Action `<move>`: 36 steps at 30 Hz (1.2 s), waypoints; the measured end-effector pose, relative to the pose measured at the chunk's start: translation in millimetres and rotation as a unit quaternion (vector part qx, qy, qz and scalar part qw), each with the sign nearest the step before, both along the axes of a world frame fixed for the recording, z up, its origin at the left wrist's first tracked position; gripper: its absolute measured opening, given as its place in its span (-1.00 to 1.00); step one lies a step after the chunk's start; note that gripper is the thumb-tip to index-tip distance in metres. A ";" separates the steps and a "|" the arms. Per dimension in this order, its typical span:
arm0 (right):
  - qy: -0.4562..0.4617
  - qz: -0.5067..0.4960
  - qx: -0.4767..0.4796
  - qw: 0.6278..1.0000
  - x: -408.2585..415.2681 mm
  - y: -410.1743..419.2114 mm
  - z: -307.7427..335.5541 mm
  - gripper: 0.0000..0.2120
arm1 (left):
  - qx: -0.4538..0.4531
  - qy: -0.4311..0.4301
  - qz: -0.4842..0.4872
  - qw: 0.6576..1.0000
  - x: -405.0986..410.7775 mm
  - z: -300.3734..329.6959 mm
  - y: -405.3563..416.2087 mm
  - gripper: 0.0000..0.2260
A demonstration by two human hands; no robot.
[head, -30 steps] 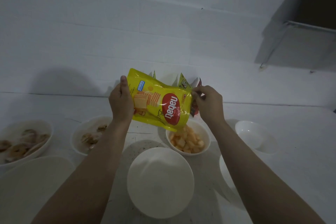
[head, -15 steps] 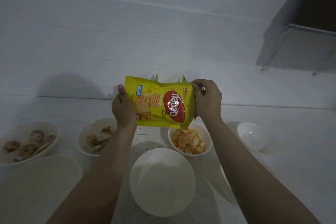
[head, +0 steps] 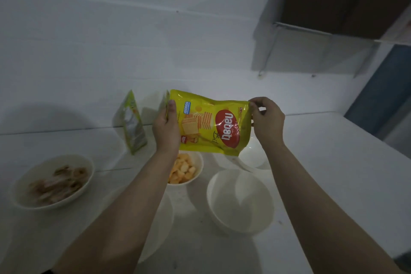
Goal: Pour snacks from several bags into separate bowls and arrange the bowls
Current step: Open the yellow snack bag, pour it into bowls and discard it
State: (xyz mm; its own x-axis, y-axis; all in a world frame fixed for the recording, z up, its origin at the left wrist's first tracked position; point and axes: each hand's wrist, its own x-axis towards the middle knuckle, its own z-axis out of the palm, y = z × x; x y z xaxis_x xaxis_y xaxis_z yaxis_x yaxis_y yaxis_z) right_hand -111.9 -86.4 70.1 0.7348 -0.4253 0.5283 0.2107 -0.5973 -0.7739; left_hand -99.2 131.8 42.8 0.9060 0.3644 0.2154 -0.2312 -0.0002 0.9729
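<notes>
The yellow snack bag [head: 211,122] hangs sideways in the air between both hands: the left hand [head: 166,127] grips its bottom edge, the right hand [head: 266,121] pinches its top corner, seemingly not yet torn open. Below the left hand, the bowl of orange pieces [head: 183,169] is filled, and farther left the bowl of brown snacks [head: 55,182] too. Below the right hand, an empty white bowl [head: 240,200] waits, so pouring and arranging remain.

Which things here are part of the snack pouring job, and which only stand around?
Part of the job:
yellow bag, held by left hand and right hand
empty bowl
bowl of orange snacks
bowl of brown snacks
green bag

Standing around:
wall shelf
</notes>
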 end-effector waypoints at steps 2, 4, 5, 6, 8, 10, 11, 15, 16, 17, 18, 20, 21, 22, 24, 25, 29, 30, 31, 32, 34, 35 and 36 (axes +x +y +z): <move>0.007 -0.007 -0.006 1.000 -2.3 -23.6 -0.5 -0.84 | -0.007 0.001 -0.011 1.000 6.1 -1.8 -22.5 -0.63; 0.022 -0.007 -0.012 1.000 -2.6 -48.4 -1.8 -0.84 | 0.008 -0.010 -0.011 1.000 10.7 -3.3 -45.2 -0.62; 0.034 -0.005 -0.017 0.999 -2.3 -60.6 -2.9 -0.84 | 0.013 -0.016 -0.009 1.000 12.0 -3.6 -54.9 -0.56; 0.048 -0.003 -0.026 0.998 -1.5 -73.0 -4.4 -0.85 | 0.022 -0.024 -0.008 0.999 16.3 -5.8 -63.9 -0.49; 0.068 -0.001 -0.042 0.997 1.3 -95.1 -7.9 -0.86 | 0.053 -0.030 -0.021 0.998 19.3 -6.8 -80.4 -0.39; 0.071 0.000 -0.047 0.996 6.9 -111.6 -13.8 -0.87 | 0.059 -0.023 -0.036 0.997 21.7 -4.6 -94.7 -0.35; 0.073 0.003 -0.050 0.996 9.9 -116.9 -16.8 -0.87 | 0.056 -0.022 -0.034 0.998 22.1 -2.3 -100.1 -0.34; 0.077 0.023 -0.062 0.995 21.9 -126.3 -30.4 -0.87 | 0.101 -0.001 0.010 0.995 39.6 -8.4 -106.5 -0.10; 0.081 0.030 -0.060 0.994 24.2 -126.2 -33.4 -0.87 | 0.104 -0.004 0.020 0.994 42.6 -9.9 -106.2 -0.06; 0.085 0.037 -0.056 0.994 26.1 -127.0 -36.2 -0.88 | 0.094 -0.016 0.029 0.995 43.5 -10.1 -106.9 -0.05; 0.087 0.045 -0.052 0.994 27.6 -129.8 -39.6 -0.88 | 0.087 -0.028 0.034 0.995 39.7 -6.1 -111.0 -0.07; 0.097 0.063 -0.061 0.991 29.4 -129.0 -44.6 -0.88 | 0.088 -0.047 0.039 0.994 32.3 2.3 -112.3 -0.19; 0.098 0.071 -0.062 0.991 30.1 -128.7 -47.0 -0.88 | 0.101 -0.054 0.042 0.992 31.0 4.0 -111.9 -0.28; 0.095 0.072 -0.062 0.991 29.9 -129.8 -48.8 -0.88 | 0.118 -0.057 0.045 0.990 32.0 2.5 -111.5 -0.35; 0.087 0.068 -0.071 0.991 29.8 -131.7 -53.1 -0.88 | 0.142 -0.058 0.043 0.987 29.1 5.6 -111.9 -0.46; 0.082 0.068 -0.071 0.992 30.1 -131.5 -55.9 -0.87 | 0.153 -0.065 0.045 0.985 27.5 8.6 -112.5 -0.49; 0.066 0.071 -0.053 0.994 30.4 -131.7 -62.6 -0.87 | 0.181 -0.097 0.057 0.977 27.8 11.0 -115.5 -0.51; 0.065 0.070 -0.051 0.994 31.0 -132.4 -62.8 -0.87 | 0.188 -0.099 0.061 0.975 28.3 9.9 -116.3 -0.53; 0.062 0.067 -0.051 0.995 32.0 -132.9 -62.6 -0.87 | 0.194 -0.101 0.066 0.974 28.7 9.0 -117.2 -0.55; 0.062 0.066 -0.054 0.994 32.8 -132.9 -61.8 -0.87 | 0.198 -0.104 0.072 0.972 29.3 8.3 -117.7 -0.57; 0.060 0.072 -0.055 0.994 33.9 -132.6 -61.3 -0.87 | 0.206 -0.115 0.076 0.969 30.9 6.9 -117.8 -0.57; 0.058 0.072 -0.053 0.994 34.3 -133.0 -60.9 -0.87 | 0.208 -0.120 0.076 0.968 31.9 6.7 -117.5 -0.57; 0.058 0.073 -0.054 0.994 34.4 -133.0 -60.2 -0.87 | 0.211 -0.122 0.078 0.967 33.1 6.7 -116.5 -0.57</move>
State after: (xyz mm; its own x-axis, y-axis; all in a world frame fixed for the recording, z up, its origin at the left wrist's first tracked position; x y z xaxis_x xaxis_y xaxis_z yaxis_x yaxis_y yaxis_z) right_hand -77.6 -219.5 9.8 0.8433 -0.2547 0.4732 0.2143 -0.6481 -0.7308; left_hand -66.1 15.4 49.5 0.7510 0.3249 0.5749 -0.4190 -0.4384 0.7951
